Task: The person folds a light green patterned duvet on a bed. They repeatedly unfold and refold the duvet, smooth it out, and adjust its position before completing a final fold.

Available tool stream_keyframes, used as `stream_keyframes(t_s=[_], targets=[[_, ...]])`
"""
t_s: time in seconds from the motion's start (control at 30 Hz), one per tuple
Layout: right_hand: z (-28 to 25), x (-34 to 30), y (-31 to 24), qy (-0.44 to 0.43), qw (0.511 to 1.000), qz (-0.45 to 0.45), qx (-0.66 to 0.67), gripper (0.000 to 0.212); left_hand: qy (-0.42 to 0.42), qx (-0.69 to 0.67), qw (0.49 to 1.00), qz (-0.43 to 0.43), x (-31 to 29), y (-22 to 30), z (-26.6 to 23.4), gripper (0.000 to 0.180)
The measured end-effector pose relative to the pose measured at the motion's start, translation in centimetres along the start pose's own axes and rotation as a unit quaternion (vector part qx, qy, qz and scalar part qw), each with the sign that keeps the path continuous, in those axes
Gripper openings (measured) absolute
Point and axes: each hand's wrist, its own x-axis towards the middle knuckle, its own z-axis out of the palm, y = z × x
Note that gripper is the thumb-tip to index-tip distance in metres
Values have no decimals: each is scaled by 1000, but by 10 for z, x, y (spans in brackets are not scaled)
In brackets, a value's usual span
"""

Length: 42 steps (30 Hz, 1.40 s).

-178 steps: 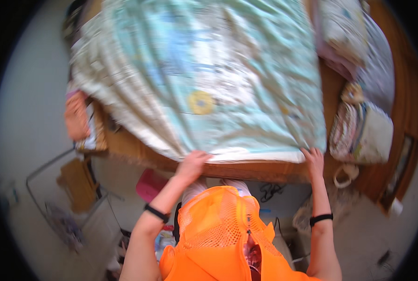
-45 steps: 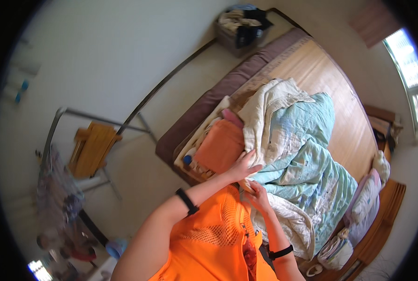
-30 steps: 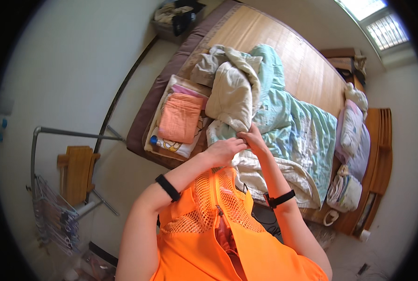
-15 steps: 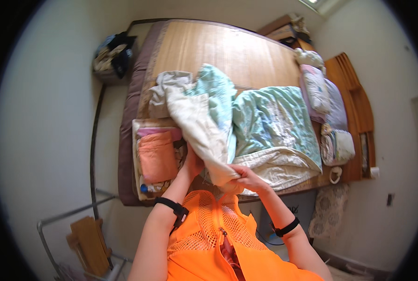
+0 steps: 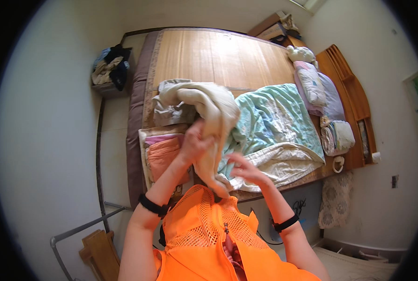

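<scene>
Across the near half of the bed lies a quilt, mint green with a pattern on one face and cream on the other. Its left part is lifted into a bunched cream fold. My left hand is closed on this fold, its fingers partly hidden by the cloth. The lower end of the fold hangs down to my orange mesh vest. My right hand has its fingers apart, just right of the fold, over the quilt's near edge, holding nothing.
Left of the quilt, folded orange cloth lies in a stack, with grey cloth behind it. Folded bedding lines the wooden headboard at right. A bin of clothes stands far left; a metal frame is near left.
My left hand has moved up and lifted the fold, which now shows mostly its cream face. My right hand has let go of the cream edge and opened.
</scene>
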Motion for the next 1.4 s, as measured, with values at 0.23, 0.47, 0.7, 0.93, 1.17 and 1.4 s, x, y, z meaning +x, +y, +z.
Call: stream_keyframes(t_s=[0.23,0.47,0.7,0.93,1.17,1.4], targets=[[13,74,0,98,939,57,323,56,-188,215,958,-7,-57,6,1,37],[46,60,-18,82,925,72,364,44,104,-247,921,-281,-78,-31,-12,48],[44,33,-29,55,931,18,360,45,32,-393,850,-350,-64,-42,0,68],[3,23,-38,283,910,-74,293,46,218,-188,930,-228,-55,43,-82,39],[43,24,-47,289,874,-234,-314,52,281,-79,923,-249,-121,54,-135,36],[135,7,-45,96,936,-229,-250,80,238,-102,915,-309,-165,1,-102,30]])
